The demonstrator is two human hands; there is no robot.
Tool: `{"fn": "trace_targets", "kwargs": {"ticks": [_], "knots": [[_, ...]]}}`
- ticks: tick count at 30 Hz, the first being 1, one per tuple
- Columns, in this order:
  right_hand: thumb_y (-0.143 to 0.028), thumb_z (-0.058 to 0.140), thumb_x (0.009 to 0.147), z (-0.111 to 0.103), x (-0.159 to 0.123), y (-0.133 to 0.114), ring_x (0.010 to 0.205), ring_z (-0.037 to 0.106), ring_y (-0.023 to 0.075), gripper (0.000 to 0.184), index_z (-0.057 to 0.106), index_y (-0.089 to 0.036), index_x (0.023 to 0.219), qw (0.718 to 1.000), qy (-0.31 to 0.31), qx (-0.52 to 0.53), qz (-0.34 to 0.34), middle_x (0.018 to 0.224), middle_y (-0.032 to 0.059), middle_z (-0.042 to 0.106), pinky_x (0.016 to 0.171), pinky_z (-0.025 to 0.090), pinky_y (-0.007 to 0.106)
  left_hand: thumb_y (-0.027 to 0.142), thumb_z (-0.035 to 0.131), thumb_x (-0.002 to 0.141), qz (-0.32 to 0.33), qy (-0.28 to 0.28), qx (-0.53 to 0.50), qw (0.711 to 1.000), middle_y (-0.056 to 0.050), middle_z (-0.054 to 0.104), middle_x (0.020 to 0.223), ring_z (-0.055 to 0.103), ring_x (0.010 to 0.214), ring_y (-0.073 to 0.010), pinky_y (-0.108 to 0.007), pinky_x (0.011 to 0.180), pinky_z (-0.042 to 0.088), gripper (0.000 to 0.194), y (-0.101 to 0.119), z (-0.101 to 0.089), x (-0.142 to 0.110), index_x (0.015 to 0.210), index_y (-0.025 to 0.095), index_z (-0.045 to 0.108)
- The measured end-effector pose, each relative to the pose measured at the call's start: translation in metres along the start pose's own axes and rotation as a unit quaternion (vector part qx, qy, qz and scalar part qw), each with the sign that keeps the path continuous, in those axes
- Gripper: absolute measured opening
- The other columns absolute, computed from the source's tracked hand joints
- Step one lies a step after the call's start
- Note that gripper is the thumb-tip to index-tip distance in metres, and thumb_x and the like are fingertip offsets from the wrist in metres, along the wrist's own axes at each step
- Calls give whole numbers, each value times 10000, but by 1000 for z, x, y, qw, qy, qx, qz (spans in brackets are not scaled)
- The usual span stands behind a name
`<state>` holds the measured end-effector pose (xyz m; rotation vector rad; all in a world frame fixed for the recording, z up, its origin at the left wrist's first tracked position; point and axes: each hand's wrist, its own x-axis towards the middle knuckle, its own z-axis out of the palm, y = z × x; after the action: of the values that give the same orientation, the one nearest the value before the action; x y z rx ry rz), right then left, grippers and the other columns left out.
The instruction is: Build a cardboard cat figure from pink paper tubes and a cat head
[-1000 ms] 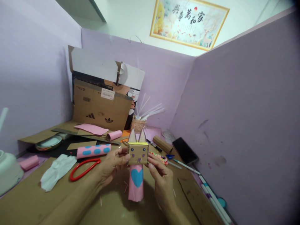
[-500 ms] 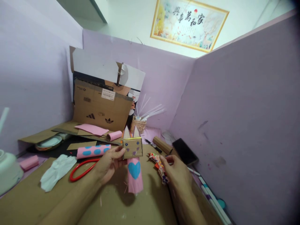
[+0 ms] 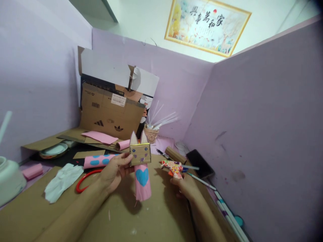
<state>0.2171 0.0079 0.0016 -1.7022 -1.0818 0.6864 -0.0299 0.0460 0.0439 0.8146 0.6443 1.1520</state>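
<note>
My left hand (image 3: 117, 173) is closed on a paper cat figure (image 3: 140, 154), gripping the left edge of its square cardboard head. The head has two pointed ears and a drawn face; below it hangs a pink tube body with a blue heart. In my right hand (image 3: 185, 186) is a colourfully patterned glue gun (image 3: 174, 166), held by its handle. Its nozzle points left toward the cat figure, with a gap between them. A pale glue stick (image 3: 190, 167) juts from its back. Behind my left hand lie a pink tube with blue spots (image 3: 97, 161) and a red ring-shaped handle (image 3: 84, 179).
A crumpled white tissue (image 3: 63, 181) and a white jar (image 3: 8, 181) are at left. Cardboard boxes (image 3: 111, 111) lean at the back, beside a basket (image 3: 151, 134) of glue sticks. A phone (image 3: 199, 163), a pen (image 3: 163, 154) and white sticks (image 3: 227, 208) lie right.
My right hand has turned the glue gun from hanging downward to level and now grips its handle. The cat figure has shifted slightly left and up in view.
</note>
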Motion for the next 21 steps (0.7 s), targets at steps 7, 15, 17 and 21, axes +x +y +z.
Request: {"fn": "trace_targets", "kwargs": {"ticks": [7,15,17,21], "knots": [[-378,683,633,0,-19,-21,570,601,171,353,581,-163,894,982,-21,167,-85,756,54,662,367,480,231,153,651,727,19,3,15,1000,-106,737,952,678,872,-241,-288,645,518,263,4,1,0,987,127,676],[-432,632,754,7,-46,-33,335,318,59,373,625,-140,986,969,-126,156,-148,458,-37,549,314,253,172,189,717,664,51,26,48,997,-121,730,976,666,913,-272,-335,721,517,316,6,-3,0,968,114,680],[-408,652,744,6,-46,-33,372,376,83,368,644,-147,1004,967,-132,148,-162,449,-44,522,337,298,183,200,726,655,56,24,58,996,-122,725,988,660,930,-278,-338,729,514,335,7,-3,0,975,116,677],[-342,657,751,5,-45,-35,667,620,191,320,667,-179,1026,958,-127,148,-210,700,48,684,574,497,266,200,734,643,57,23,59,996,-126,717,1007,656,925,-280,-339,715,513,367,8,-3,0,993,112,671]]}}
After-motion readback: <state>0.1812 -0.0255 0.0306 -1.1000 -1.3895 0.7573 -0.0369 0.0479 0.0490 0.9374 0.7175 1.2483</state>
